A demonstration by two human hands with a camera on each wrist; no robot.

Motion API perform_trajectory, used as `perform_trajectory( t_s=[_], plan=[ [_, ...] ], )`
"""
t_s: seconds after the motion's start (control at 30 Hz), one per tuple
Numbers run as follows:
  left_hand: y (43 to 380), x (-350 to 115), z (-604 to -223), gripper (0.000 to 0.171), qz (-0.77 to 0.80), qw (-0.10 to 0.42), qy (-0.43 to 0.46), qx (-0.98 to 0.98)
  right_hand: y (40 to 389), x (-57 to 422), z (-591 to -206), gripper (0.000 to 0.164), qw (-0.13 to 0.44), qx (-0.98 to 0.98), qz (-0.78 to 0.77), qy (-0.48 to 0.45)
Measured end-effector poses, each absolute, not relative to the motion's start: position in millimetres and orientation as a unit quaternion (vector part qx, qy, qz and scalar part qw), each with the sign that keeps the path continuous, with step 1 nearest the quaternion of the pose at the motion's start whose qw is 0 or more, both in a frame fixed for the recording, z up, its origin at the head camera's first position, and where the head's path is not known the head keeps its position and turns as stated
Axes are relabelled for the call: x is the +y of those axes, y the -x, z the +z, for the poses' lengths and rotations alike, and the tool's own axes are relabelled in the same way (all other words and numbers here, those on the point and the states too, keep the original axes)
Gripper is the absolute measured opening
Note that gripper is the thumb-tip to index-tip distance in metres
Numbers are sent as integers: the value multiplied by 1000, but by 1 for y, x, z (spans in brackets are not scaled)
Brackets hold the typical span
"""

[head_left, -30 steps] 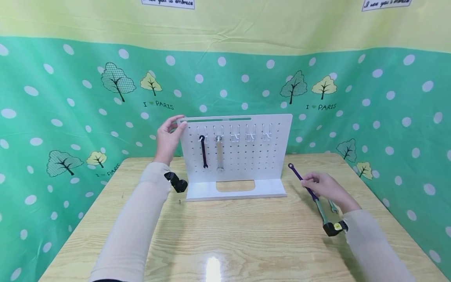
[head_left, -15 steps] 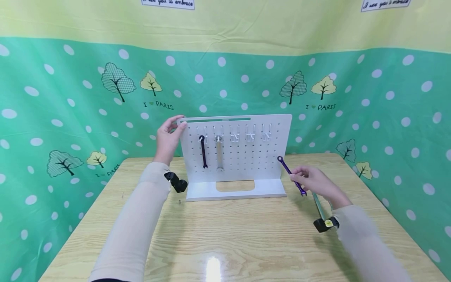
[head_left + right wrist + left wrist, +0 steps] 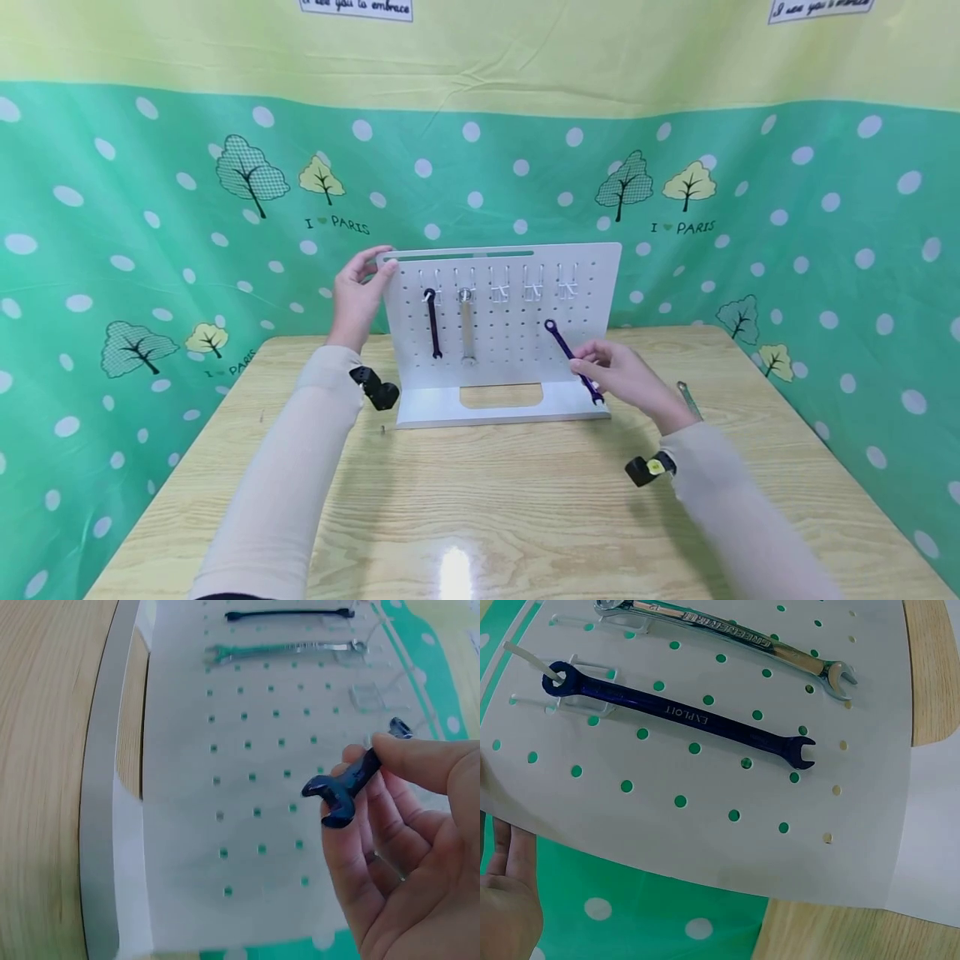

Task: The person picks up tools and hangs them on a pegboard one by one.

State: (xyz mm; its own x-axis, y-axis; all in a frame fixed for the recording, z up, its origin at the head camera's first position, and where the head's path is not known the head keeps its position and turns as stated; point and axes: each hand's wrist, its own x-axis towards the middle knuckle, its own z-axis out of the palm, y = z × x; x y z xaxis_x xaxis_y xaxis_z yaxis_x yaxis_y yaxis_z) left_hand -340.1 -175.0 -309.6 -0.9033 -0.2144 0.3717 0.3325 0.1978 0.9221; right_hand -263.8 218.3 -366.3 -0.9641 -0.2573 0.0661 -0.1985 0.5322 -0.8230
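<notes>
My left hand [image 3: 357, 296] grips the upper left corner of a white pegboard [image 3: 517, 350], thumb on the front face. With thumb and fingers my right hand [image 3: 618, 375] pinches a dark purple-blue combination wrench [image 3: 562, 340], tilted with its ring end up and to the left, before the right part of the board. The wrench's open end [image 3: 334, 801] points toward the camera in the right wrist view. On the board's leftmost hook hangs a dark blue wrench [image 3: 682, 712] marked EXPLOIT. Beside it hangs a silver wrench [image 3: 727, 630].
Several white hooks [image 3: 533, 287] to the right on the board hold nothing. A green wrench [image 3: 688, 400] lies on the wooden table [image 3: 480, 500], partly hidden by the right forearm. A tiny object [image 3: 382, 429] lies left of the board's base. A dotted green curtain [image 3: 480, 167] stands behind.
My right hand has carried the purple-blue wrench leftward from above the green wrench to in front of the board's right part. The left hand stays at the board's corner.
</notes>
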Motion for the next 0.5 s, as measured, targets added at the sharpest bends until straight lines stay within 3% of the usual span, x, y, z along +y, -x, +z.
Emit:
perform_trajectory(
  t_s=[0.5],
  plan=[
    [336, -173, -306, 42, -630, 213, 38, -746, 274, 167, -357, 26, 17, 828, -535, 167]
  ],
)
